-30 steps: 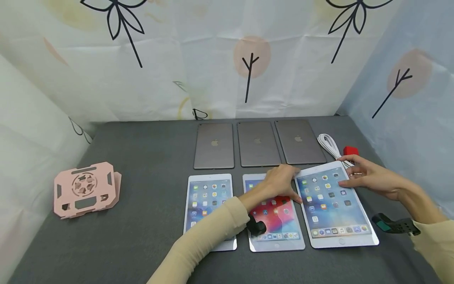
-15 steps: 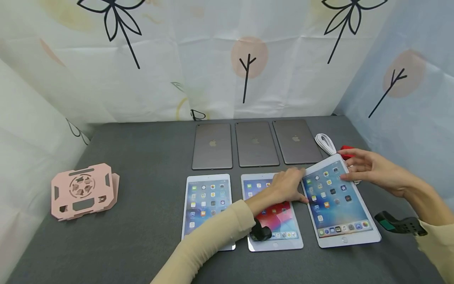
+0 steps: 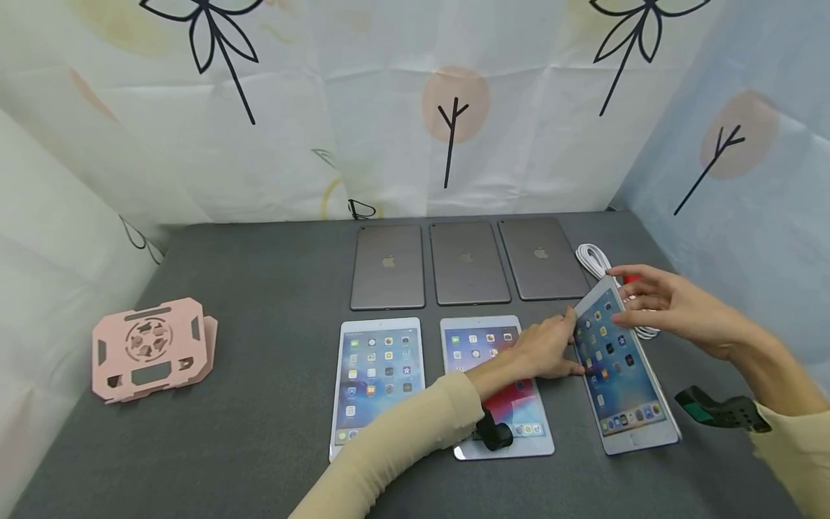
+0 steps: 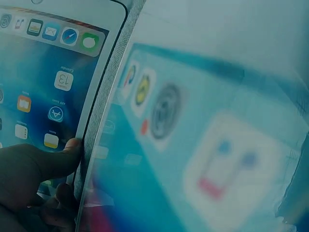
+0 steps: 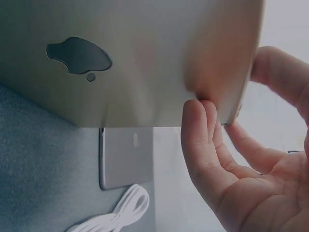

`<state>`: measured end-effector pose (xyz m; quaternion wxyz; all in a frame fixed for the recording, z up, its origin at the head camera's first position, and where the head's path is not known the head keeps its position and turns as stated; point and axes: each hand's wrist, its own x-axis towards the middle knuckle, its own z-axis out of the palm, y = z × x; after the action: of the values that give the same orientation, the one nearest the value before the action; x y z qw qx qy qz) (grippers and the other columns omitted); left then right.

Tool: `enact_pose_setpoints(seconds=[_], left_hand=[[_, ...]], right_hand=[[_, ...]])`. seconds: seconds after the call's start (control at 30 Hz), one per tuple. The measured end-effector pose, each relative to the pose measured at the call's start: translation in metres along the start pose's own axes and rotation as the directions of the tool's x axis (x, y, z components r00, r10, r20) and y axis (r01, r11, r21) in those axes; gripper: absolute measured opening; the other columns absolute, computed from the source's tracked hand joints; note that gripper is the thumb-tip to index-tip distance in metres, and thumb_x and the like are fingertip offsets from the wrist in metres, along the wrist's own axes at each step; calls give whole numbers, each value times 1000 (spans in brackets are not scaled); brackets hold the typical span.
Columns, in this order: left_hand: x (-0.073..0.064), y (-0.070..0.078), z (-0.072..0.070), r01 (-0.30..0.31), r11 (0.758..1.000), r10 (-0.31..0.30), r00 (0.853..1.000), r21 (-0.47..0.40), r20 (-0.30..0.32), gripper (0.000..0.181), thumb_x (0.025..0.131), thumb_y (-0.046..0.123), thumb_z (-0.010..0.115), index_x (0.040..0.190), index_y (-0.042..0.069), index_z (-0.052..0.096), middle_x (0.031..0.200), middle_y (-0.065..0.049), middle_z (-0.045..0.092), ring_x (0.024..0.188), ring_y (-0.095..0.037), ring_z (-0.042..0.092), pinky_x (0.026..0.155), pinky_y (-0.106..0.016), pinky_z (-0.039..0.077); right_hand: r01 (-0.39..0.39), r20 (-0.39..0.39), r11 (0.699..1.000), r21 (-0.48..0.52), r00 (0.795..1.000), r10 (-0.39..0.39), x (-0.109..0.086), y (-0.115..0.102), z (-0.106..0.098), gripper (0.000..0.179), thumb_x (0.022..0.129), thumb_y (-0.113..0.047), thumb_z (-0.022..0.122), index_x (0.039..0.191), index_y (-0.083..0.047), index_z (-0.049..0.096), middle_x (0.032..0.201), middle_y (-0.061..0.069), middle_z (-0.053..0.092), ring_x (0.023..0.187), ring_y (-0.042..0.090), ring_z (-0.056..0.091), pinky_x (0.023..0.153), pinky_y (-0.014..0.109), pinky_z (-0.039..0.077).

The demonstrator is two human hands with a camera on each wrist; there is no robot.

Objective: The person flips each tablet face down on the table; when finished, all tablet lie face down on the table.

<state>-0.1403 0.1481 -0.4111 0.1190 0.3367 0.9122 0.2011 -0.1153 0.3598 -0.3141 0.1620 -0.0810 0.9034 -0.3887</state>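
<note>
A white-framed tablet [image 3: 619, 367] with a lit screen leans on its lower left side, its right side lifted off the table. My left hand [image 3: 546, 349] holds its left edge; in the left wrist view the thumb [image 4: 63, 157] lies along that edge. At the upper right, my right hand [image 3: 684, 310] grips the tablet's raised edge. The right wrist view shows its pale back [image 5: 145, 63] with a dark apple logo and my fingers [image 5: 195, 140] against it. Under my left forearm lies a second lit tablet [image 3: 476, 340], partly covered. A third tablet [image 3: 379, 375] lies left of it.
Three grey tablets lie face down along the back: left [image 3: 389, 277], middle [image 3: 470, 274], right [image 3: 543, 268]. A coiled white cable [image 3: 591, 258] and a red block [image 3: 630, 280] are behind my right hand. Pink cut-out plates [image 3: 149, 346] sit far left.
The held tablet has shifted right and tilted up more steeply, its right side rising. My left hand has moved right with it, while the right hand keeps its grip near the top corner.
</note>
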Motion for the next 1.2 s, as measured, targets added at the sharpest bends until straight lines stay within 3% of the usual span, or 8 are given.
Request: enact_pose_setpoints(seconds=[0.2, 0.33, 0.43, 0.53, 0.7, 0.83, 0.97, 1.2], left_hand=[[-2, -10, -9, -110, 964, 125, 991, -241, 51, 81, 90, 41, 78, 152, 5, 42, 113, 3, 72, 80, 0, 60, 66, -11, 44], [-5, -17, -25, -106, 834, 181, 980, -542, 87, 81, 99, 34, 68, 162, 9, 24, 113, -4, 77, 68, -3, 68, 61, -15, 50], [-7, -17, -37, -59, 747, 171, 980, -662, 105, 83, 104, 37, 58, 166, 21, 5, 113, -6, 77, 63, -10, 72, 56, -23, 54], [-10, -15, -46, -42, 721, 168, 979, -692, 115, 80, 107, 40, 53, 166, 29, 1, 116, -9, 76, 61, -12, 73, 55, -28, 57], [-14, -15, -51, -26, 703, 153, 981, -711, 116, 80, 106, 39, 55, 165, 35, 1, 128, -14, 72, 60, -12, 74, 58, -31, 60], [-15, -16, -51, -16, 647, 154, 982, -763, 110, 78, 106, 37, 54, 165, 33, 4, 122, -15, 74, 62, -14, 75, 61, -36, 61], [-16, -17, -55, 10, 592, 147, 982, -806, 120, 78, 106, 34, 56, 166, 26, 7, 115, -16, 76, 63, -15, 76, 70, -43, 63], [-19, -25, -59, -4, 532, 136, 987, -847, 81, 78, 102, 25, 65, 163, 15, 18, 118, -24, 74, 76, -23, 79, 84, -17, 55]], right_hand=[[5, 31, 1000, 7, 1000, -5, -1, 0, 6, 65, 103, -14, 60, 159, -21, 27, 142, 20, 45, 100, -6, 64, 90, 53, 51], [9, 57, 1000, 12, 998, -10, -2, 0, 8, 66, 106, -18, 55, 162, -20, 20, 147, 21, 38, 105, -10, 57, 91, 53, 51], [18, 89, 999, 37, 996, -21, -1, 3, 10, 66, 109, -18, 50, 164, -26, 15, 142, 12, 42, 105, -4, 61, 88, 42, 53], [32, 124, 997, 63, 992, -40, 2, 10, 14, 66, 110, -16, 46, 165, -27, 11, 138, 12, 46, 104, 1, 65, 85, 29, 55], [-22, 231, 996, 88, 973, 1, 8, 24, 19, 66, 113, -24, 39, 165, -10, 1, 155, 37, 31, 106, -5, 63, 90, 26, 55], [-72, 314, 991, 117, 949, 32, 16, 37, 28, 71, 112, -24, 41, 161, 6, 1, 158, 44, 18, 113, -7, 56, 91, 28, 55], [-95, 327, 987, 129, 944, 48, 23, 44, 39, 69, 109, -23, 49, 157, 13, 15, 154, 42, 30, 112, -2, 58, 90, 33, 58], [-135, 298, 988, 75, 948, 107, 29, 35, 44, 66, 108, -27, 54, 154, 11, 28, 143, 31, 47, 115, 21, 60, 89, 37, 59]])
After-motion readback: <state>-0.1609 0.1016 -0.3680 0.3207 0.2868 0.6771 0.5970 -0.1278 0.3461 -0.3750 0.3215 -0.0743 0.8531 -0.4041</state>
